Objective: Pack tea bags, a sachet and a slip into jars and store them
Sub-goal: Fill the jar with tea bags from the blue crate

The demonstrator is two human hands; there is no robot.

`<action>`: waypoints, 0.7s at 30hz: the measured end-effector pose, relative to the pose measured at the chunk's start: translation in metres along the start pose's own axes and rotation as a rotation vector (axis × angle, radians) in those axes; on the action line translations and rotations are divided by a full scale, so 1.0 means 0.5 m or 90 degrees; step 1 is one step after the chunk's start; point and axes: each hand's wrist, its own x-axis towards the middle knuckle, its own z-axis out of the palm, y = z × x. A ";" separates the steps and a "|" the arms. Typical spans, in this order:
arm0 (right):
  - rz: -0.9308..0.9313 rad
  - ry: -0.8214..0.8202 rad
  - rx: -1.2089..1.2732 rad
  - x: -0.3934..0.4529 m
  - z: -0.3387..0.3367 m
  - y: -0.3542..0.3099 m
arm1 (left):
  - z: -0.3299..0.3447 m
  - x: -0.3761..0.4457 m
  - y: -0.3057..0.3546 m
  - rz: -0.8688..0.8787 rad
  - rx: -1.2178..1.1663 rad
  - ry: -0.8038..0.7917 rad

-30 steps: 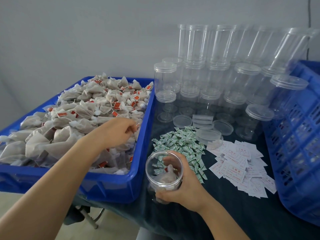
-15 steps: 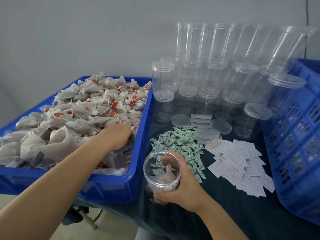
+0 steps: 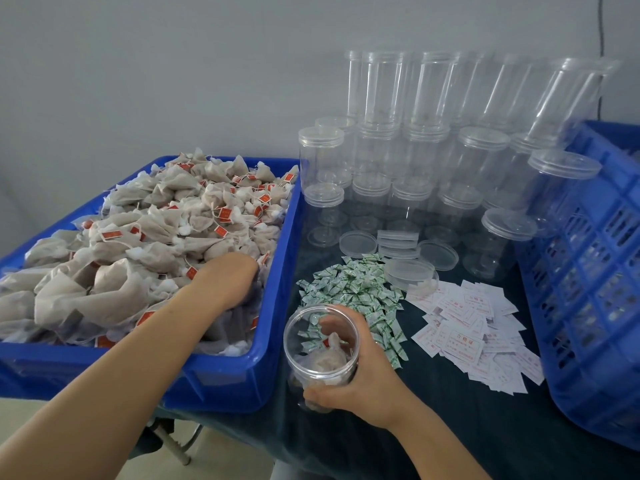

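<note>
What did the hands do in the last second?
The left hand went down from above the tea bags and dug in among them, in the blue bin; its fingers are now hidden, so a grip cannot be told. The right hand kept holding the open jar with tea bags inside. The green sachets, paper slips and empty jars stayed put.
</note>
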 end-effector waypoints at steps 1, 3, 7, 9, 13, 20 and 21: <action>0.000 0.000 -0.001 0.000 0.000 0.000 | 0.000 -0.001 -0.002 -0.007 -0.006 0.016; 0.003 -0.001 -0.001 -0.001 0.001 -0.002 | 0.001 -0.004 -0.006 -0.014 -0.013 0.054; 0.021 -0.002 0.005 -0.002 0.000 -0.004 | 0.001 -0.009 -0.014 -0.012 -0.019 0.086; 0.037 -0.006 0.015 -0.003 0.001 -0.006 | 0.001 -0.012 -0.017 -0.013 -0.036 0.111; 0.035 -0.003 0.002 -0.004 0.002 -0.009 | -0.006 -0.015 -0.020 -0.044 -0.117 0.166; 0.018 0.007 -0.028 -0.003 0.001 -0.013 | -0.005 -0.031 -0.020 -0.024 -0.211 0.352; 0.018 0.006 -0.030 -0.003 0.001 -0.012 | -0.008 -0.033 -0.020 -0.017 -0.286 0.376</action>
